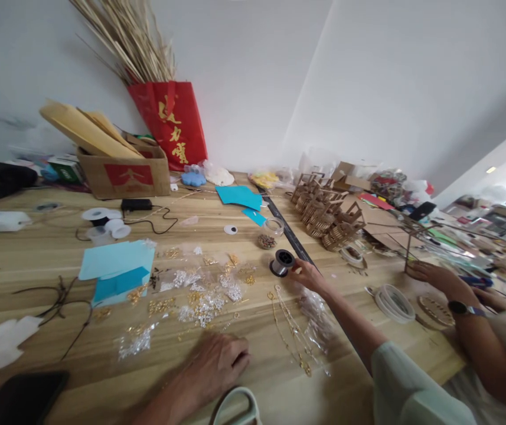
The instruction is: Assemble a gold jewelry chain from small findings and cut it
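My right hand (306,274) reaches forward, its fingers closed on the rim of a black spool of silvery wire (282,263) that stands on the table. My left hand (226,357) rests on the wood near the front, its fingers curled in; whatever they may hold is hidden. Just in front of it lies the light handle of a pair of scissors (238,404). Beyond it are small bags of gold and silver beads (208,304). Gold and silver chains (292,330) lie below my right forearm, beside a crumpled clear bag (317,316).
Blue sheets (117,260) and black cords (60,298) lie at left, a dark phone (29,396) at front left. A cardboard box (124,177) and red bag (182,118) stand behind. Brown wooden models (323,212) stand at back right. Another person's hand (432,277) is at right.
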The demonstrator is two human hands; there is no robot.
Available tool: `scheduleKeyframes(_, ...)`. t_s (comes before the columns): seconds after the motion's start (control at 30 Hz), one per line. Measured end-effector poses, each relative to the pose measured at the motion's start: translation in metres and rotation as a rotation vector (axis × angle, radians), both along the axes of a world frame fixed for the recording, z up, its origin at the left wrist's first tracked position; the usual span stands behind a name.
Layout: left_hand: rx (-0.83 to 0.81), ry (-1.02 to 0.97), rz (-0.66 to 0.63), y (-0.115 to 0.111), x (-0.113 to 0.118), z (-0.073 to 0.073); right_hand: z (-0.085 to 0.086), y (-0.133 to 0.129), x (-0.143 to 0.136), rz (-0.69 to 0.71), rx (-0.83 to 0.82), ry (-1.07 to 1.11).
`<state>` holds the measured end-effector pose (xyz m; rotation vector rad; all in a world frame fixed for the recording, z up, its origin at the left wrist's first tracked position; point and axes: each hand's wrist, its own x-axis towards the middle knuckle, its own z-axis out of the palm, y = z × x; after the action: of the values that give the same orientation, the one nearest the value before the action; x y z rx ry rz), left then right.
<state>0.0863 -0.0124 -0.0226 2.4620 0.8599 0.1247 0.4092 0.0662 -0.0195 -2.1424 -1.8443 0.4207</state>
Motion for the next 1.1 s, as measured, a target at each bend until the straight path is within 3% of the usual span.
scheduleKeyframes(0.23, 0.002, -0.015, 0.008, -0.001, 0.0, 0.002, -0.008, 0.019, 0.0, 0.011, -0.107, 0.005)
scheduleKeyframes(0.43, -0.01, -0.031, 0.01, -0.001, -0.001, 0.002, -0.008, 0.021, 0.002, 0.024, -0.1, 0.006)
scheduleKeyframes(0.6, -0.003, -0.003, 0.011, -0.001, 0.0, 0.003, 0.0, 0.022, 0.005, 0.012, -0.024, -0.017)
scheduleKeyframes(0.73, -0.002, -0.004, 0.011, -0.001, 0.0, 0.004, 0.017, 0.018, 0.004, 0.005, 0.12, -0.057)
scheduleKeyframes(0.83, -0.002, -0.021, 0.01, -0.002, -0.001, 0.003, 0.033, 0.01, -0.011, 0.031, 0.26, -0.092)
scheduleKeyframes(0.9, -0.002, -0.034, 0.009, -0.002, -0.001, 0.002, 0.042, 0.003, -0.03, 0.12, 0.296, -0.095)
scheduleKeyframes(1.03, 0.0, -0.047, 0.011, -0.001, 0.0, 0.0, 0.047, -0.004, -0.078, 0.399, 0.206, -0.128)
scheduleKeyframes(1.1, 0.002, -0.052, 0.006, -0.001, 0.0, -0.001, 0.045, -0.002, -0.099, 0.469, 0.163, -0.152)
